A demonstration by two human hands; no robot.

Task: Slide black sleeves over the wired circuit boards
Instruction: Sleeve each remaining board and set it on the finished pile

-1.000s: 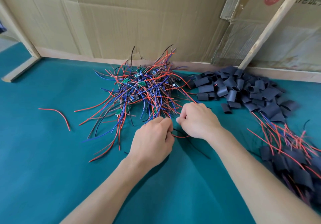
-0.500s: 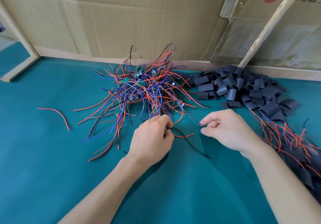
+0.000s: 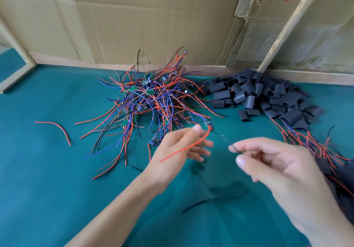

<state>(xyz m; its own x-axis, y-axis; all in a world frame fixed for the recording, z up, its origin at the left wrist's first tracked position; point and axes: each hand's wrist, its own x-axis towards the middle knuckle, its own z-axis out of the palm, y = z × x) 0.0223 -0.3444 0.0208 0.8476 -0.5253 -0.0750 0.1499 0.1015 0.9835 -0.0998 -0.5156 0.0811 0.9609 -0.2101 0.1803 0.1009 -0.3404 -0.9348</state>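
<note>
While a cardboard wall [image 3: 153, 16] closes the far edge, bare green surface [image 3: 47, 189] lies open near and left. The right hand [image 3: 277, 166] pinches a black wire; the left hand [image 3: 178, 150] is loosely spread, a red wire across it. The raised circuit board [image 3: 207, 126] hangs between them, wires running left-right, before the board pile [image 3: 149, 101] and black sleeves [image 3: 268, 95].

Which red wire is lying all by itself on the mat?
The short curved red wire far left, apart from the tangled wire pile, touching nothing else on the green mat.
</note>
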